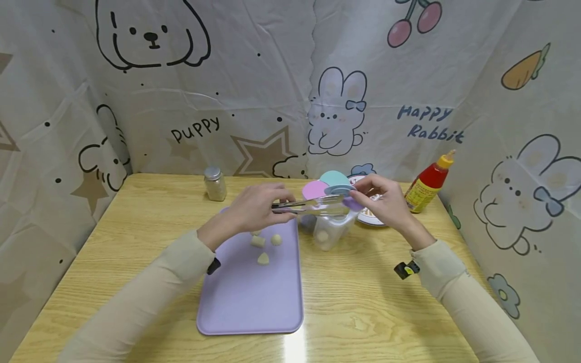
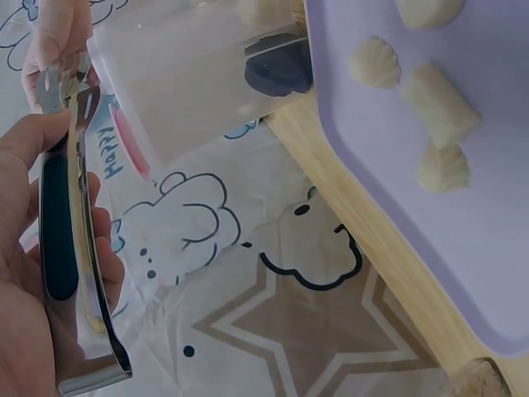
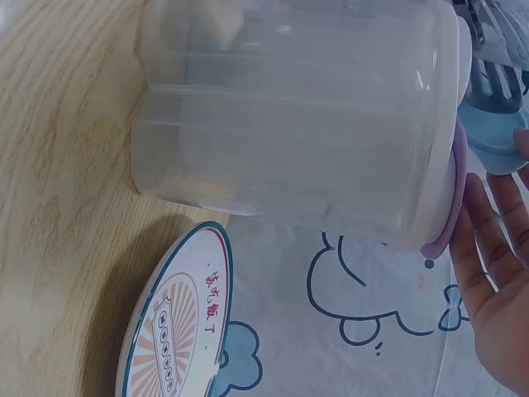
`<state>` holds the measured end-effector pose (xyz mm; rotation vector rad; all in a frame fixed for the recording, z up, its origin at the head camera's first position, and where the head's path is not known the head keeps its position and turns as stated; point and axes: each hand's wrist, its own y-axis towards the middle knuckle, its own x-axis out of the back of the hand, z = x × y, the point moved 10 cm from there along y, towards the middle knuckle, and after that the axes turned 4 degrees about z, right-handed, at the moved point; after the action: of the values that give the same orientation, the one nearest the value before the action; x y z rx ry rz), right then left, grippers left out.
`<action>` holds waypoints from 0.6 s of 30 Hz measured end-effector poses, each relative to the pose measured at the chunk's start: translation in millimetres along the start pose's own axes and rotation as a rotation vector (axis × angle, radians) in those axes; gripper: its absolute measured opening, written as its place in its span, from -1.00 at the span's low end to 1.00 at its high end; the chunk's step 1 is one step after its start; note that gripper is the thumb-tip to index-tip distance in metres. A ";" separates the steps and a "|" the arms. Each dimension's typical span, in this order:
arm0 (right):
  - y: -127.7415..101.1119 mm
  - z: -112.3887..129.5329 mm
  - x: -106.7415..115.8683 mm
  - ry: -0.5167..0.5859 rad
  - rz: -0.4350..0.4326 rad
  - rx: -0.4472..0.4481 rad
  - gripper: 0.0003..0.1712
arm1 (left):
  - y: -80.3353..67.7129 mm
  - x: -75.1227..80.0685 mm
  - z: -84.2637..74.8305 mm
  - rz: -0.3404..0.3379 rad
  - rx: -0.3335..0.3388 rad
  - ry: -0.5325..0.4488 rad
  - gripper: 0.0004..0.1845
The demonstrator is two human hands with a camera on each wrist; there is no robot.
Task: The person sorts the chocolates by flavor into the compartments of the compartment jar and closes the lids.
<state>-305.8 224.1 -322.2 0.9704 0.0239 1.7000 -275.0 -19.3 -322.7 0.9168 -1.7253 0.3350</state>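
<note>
Tongs (image 1: pixel 313 205) gripped in left hand (image 1: pixel 256 207), tips touching right hand (image 1: pixel 383 200).

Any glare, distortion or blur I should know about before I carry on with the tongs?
Head view: wide-angle bend at the edges, and a bright glare strip on the table at the near edge; the hands are sharp. Left wrist view: tilted, the tongs mirror-bright, pieces on the tray clear. Right wrist view: tilted, the container hazy with soft reflections, its contents hard to read.
</note>
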 end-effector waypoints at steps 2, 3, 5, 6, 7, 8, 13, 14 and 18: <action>0.0 -0.5 -0.1 -0.001 0.000 -0.004 -0.85 | -3.4 1.2 1.2 -0.002 0.001 0.001 -0.76; -0.1 -0.5 0.0 -0.003 -0.001 -0.006 -0.85 | -5.5 2.0 2.1 -0.004 0.002 -0.001 -0.76; 0.0 -0.6 0.5 -0.005 -0.004 -0.010 -0.86 | -10.4 4.2 3.7 -0.008 0.007 -0.005 -0.75; 0.0 0.0 0.7 -0.006 -0.004 -0.010 -0.85 | -13.2 5.1 5.0 -0.010 0.012 -0.003 -0.75; -0.1 0.0 0.8 -0.009 -0.004 -0.012 -0.85 | -16.3 5.9 6.5 -0.011 0.017 -0.001 -0.75; -0.2 0.0 0.8 -0.011 -0.004 -0.013 -0.85 | -19.6 6.7 8.4 -0.011 0.024 0.000 -0.75; -0.5 0.1 0.3 -0.014 0.000 -0.012 -0.85 | -40.0 10.7 17.4 -0.021 0.046 0.035 -0.73; -0.5 0.2 0.3 -0.013 -0.001 -0.012 -0.85 | -44.5 11.7 19.0 -0.025 0.047 0.042 -0.73; -1.0 1.3 -0.5 -0.014 0.002 -0.011 -0.84 | -64.7 12.4 30.4 -0.028 0.074 0.070 -0.72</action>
<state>-304.2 223.5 -322.1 0.9738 0.0040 1.6940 -250.7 -86.3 -336.5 0.9709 -1.6441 0.4101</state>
